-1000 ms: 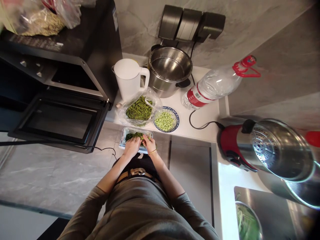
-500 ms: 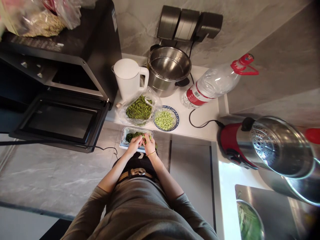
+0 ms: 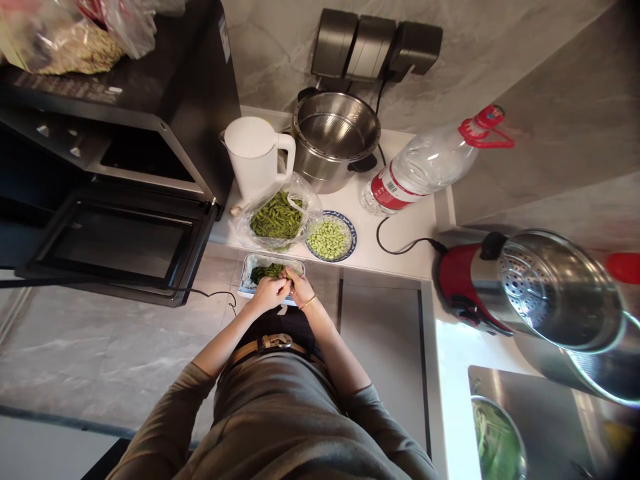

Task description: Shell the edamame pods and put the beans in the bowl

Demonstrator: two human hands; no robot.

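My left hand [image 3: 271, 292] and my right hand [image 3: 301, 289] meet over the near right part of a small bin [image 3: 244, 280] below the counter edge. Their fingertips are pinched together on a green edamame pod, mostly hidden by the fingers. Dark green pods or shells [image 3: 266, 271] lie inside the bin, which has a pale liner. Just beyond, on the counter, an open clear plastic bag holds many whole edamame pods [image 3: 277, 217]. Beside it on the right, shelled green beans [image 3: 329, 240] lie on a blue-rimmed plate [image 3: 353, 233].
Behind the bag stand a white pitcher [image 3: 253, 157] and a steel pot [image 3: 325, 170]. A large water bottle [image 3: 425, 170] stands to the right. An oven's door [image 3: 120, 240] hangs open at left. A red-based steamer [image 3: 460, 283] and a sink [image 3: 545, 413] are at right.
My hands stay together over the bin, and my fingers have shifted their pinch. My right wrist has turned slightly and moved a little to the right. The green between the fingers shows less.
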